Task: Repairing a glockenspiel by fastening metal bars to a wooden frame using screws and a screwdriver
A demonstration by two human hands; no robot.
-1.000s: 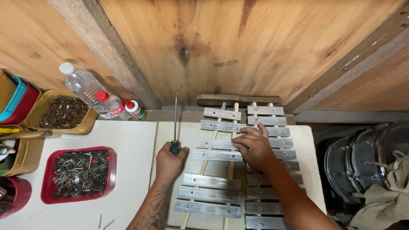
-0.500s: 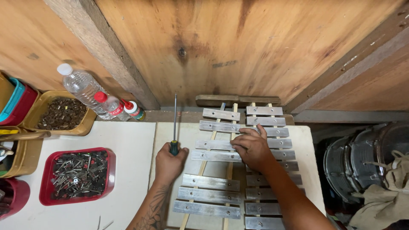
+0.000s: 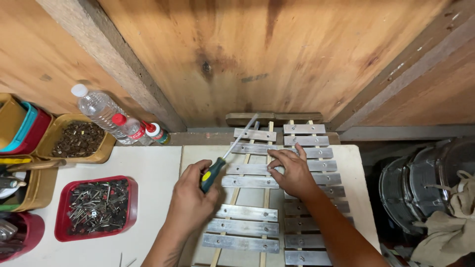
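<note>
Since the earlier frame, we note the screwdriver (image 3: 217, 165) has tilted: its shaft then pointed straight up the frame and now leans toward the upper right, tip over the top bars. Our left hand (image 3: 190, 200) has its grip closed around the green-and-black handle, just left of centre. Our right hand (image 3: 293, 173) lies flat at centre, fingers spread and holding nothing, fingertips pressing one metal bar of the glockenspiel (image 3: 269, 198). That instrument, two columns of silver bars on wooden rails, lies on a pale board on the tabletop (image 3: 153, 173), lower centre. At lower left stands a red tray of screws (image 3: 96, 207); at upper left a clear plastic bottle (image 3: 99, 111) lies beside a yellow tray of dark fasteners (image 3: 79, 138). Drums (image 3: 420, 183) sit at right.
</note>
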